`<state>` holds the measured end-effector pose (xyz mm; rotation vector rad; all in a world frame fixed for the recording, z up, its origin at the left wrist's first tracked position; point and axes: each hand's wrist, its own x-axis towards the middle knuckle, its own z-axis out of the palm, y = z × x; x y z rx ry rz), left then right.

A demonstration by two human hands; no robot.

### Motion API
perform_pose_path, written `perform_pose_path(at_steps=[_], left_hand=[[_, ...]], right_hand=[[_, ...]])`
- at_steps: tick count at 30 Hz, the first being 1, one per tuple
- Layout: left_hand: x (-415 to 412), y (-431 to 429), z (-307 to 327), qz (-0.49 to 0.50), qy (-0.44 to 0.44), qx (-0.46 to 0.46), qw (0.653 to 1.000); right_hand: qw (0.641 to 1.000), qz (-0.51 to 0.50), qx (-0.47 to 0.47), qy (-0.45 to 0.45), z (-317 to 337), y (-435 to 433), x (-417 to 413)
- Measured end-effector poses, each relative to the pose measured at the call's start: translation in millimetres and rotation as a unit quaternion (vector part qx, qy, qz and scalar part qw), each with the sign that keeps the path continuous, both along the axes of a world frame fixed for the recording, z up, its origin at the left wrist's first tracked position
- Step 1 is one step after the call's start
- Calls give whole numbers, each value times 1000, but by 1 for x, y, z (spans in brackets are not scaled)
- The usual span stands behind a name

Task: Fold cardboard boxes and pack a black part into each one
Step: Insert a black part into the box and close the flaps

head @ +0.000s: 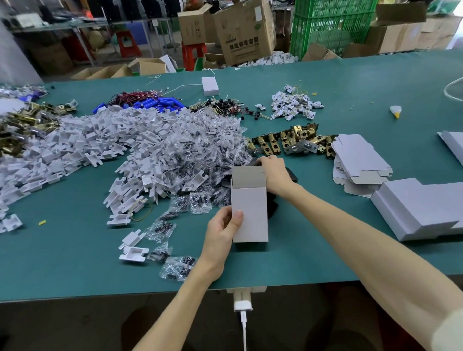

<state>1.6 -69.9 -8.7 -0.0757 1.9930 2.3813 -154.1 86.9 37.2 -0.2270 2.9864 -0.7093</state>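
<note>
Cardboard box (pixel 249 214) is pinched at its near left edge by left hand (pixel 222 234), long axis pointing away, mouth far. Black part (pixel 292 174) lies just beyond the mouth, under right hand (pixel 274 173); its grip cannot be told.

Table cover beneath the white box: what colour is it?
Teal green; the table cover shows best in the head view.
</note>
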Motion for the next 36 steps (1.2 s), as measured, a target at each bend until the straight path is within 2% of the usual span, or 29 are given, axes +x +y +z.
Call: perform_pose_path(at_steps=[10, 23, 26, 28, 30, 32, 34, 36], left_hand=[[1, -1, 2, -12, 22, -3, 1000], [1, -2, 2, -11, 21, -16, 1000], [1, -1, 2, -9, 22, -13, 1000], [1, -1, 1, -6, 20, -11, 1000], [1, -1, 1, -4, 13, -13, 1000], [1, -1, 0, -6, 9, -20, 1000], [1, 0, 0, -6, 8, -27, 1000], [0, 0, 0, -2, 7, -29, 1000]], right_hand=[[995, -30, -92, -4, 12, 6, -3], [999, 15, -8, -45, 0, 2, -20], [998, 10, -51, -41, 13, -4, -15], [995, 27, -101, -2, 38, -13, -10], [983, 67, -169, 38, 69, -23, -6], [967, 138, -210, 26, 98, -38, -2], [966, 209, -150, 14, 112, -61, 4], [967, 249, -39, 28, 107, -89, 11]])
